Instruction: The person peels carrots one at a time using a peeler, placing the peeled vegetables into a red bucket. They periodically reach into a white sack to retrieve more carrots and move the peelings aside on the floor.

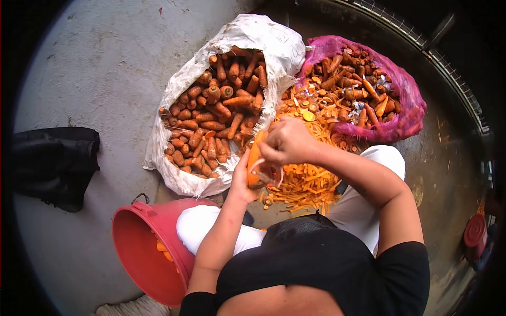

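My left hand (243, 178) is wrapped round the lower part of a carrot (255, 158), which stands nearly upright, its surface bright orange and peeled. My right hand (289, 141) is closed against the carrot's right side on a peeler (278, 177); only its pale curved part shows below the fingers, smeared by motion. Beneath both hands lies a heap of orange carrot peelings (308, 184). Just beyond my left hand, a white woven sack (176, 100) gapes open, full of unpeeled carrots (211, 126).
A pink mesh sack (408, 105) at the right holds carrots, cut ends and scraps. By my left knee a red bucket (147, 253) leans toward me with some orange pieces inside. Black cloth (55, 163) lies far left. A red round object (475, 230) stands at far right.
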`<state>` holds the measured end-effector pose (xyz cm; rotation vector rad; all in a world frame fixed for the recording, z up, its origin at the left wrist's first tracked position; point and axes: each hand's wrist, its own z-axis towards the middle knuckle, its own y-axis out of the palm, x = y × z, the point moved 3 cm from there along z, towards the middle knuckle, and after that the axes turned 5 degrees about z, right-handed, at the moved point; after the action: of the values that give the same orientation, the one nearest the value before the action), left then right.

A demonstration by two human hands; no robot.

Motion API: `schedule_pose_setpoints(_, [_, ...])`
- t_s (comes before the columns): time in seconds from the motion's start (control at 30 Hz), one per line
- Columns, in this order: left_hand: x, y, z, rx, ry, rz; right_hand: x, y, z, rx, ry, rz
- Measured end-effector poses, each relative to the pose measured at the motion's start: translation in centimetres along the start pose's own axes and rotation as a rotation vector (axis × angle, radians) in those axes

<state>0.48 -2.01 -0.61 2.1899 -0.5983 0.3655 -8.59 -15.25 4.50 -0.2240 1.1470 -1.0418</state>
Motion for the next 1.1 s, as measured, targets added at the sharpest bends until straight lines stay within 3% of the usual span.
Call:
schedule_pose_setpoints(0.2, [-1.1, -0.3, 0.5, 0.04, -0.016, 0.028, -1.3, 0.2, -0.6, 0.004, -0.158, -0.107])
schedule_pose_setpoints(0.33, [-1.1, 0.2, -0.3, 0.124, 0.032, 0.103, 0.4, 0.6, -0.6, 0.124, -0.128, -0.079])
schedule_pose_setpoints(0.4, [-1.1, -0.7, -0.8, 0.043, 0.033, 0.186, 3.0, 0.7, -0.1, 0.182, -0.042, -0.122])
schedule_pose_setpoints(0.43, [-1.2, -1.1, -1.2, 0.003, 0.034, 0.231, 5.4, -0.2, 0.5, 0.293, -0.111, -0.256])
schedule_pose_setpoints(0.47, [-1.1, 0.0, -2.1, 0.001, 0.006, 0.269, 7.9, -1.3, 0.8, -0.05, 0.278, -0.394])
schedule_pose_setpoints(0.5, [-1.2, 0.1, -2.2, -0.023, 0.01, 0.255, 11.1, -1.6, 0.3, -0.034, 0.161, -0.608])
schedule_pose_setpoints(0.53, [-0.9, 0.2, -2.2, -0.05, 0.02, 0.246, 13.4, -2.2, -0.2, -0.104, 0.601, -0.539])
schedule_pose_setpoints(0.63, [-0.2, -0.5, -1.9, -0.046, 0.025, 0.198, 13.6, -2.9, -0.2, 0.182, 0.468, -0.591])
schedule_pose_setpoints(0.73, [0.1, -1.4, -1.2, -0.024, -0.005, 0.099, 10.2, -2.2, 1.2, -0.047, 0.708, -0.192])
schedule_pose_setpoints(0.9, [0.5, -0.9, 0.2, -0.016, 0.085, 0.012, 2.4, -0.4, 1.0, 0.062, 0.032, 0.081])
schedule_pose_setpoints(0.93, [0.4, -1.2, 0.2, 0.034, 0.013, 0.009, 1.3, 0.0, 0.8, 0.067, -0.053, 0.064])
schedule_pose_setpoints(1.1, [-0.8, -0.2, 0.4, 0.073, -0.042, -0.042, -0.3, 1.1, -0.4, 0.052, -0.167, -0.024])
